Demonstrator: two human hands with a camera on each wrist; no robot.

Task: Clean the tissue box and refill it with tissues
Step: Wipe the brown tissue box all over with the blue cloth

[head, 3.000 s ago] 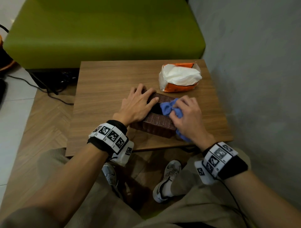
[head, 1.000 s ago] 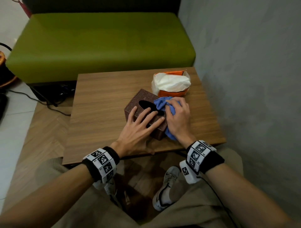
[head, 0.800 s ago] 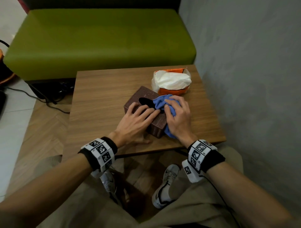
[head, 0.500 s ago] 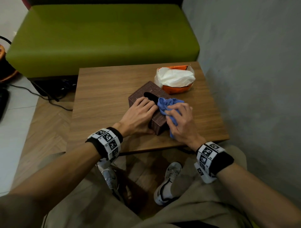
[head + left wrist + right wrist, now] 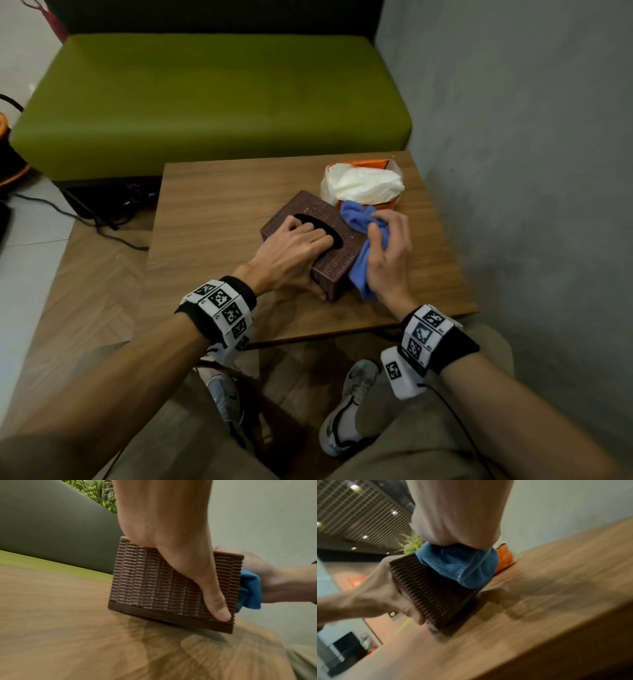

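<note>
A brown woven tissue box [image 5: 318, 212] [image 5: 154, 580] [image 5: 433, 595] lies aslant on the wooden table [image 5: 212, 219], its dark oval slot facing up. My left hand [image 5: 294, 250] grips its near end, fingers over the top at the slot and thumb [image 5: 217, 605] down the end face. My right hand [image 5: 390, 253] holds a bunched blue cloth [image 5: 359, 236] [image 5: 462, 568] [image 5: 250, 591] against the box's right long side. An orange pack of white tissues [image 5: 363, 183] sits just beyond the box, near the table's far right corner.
A green sofa [image 5: 212, 99] runs along the far side of the table. A grey wall [image 5: 520, 171] stands close on the right. Cables [image 5: 102, 219] trail on the floor to the left. My knees and shoes [image 5: 346, 404] are below the near edge.
The box has been turned and slid a little on the table. My left hand shifted from its side onto the top at the slot. The cloth moved from the top down the right side.
</note>
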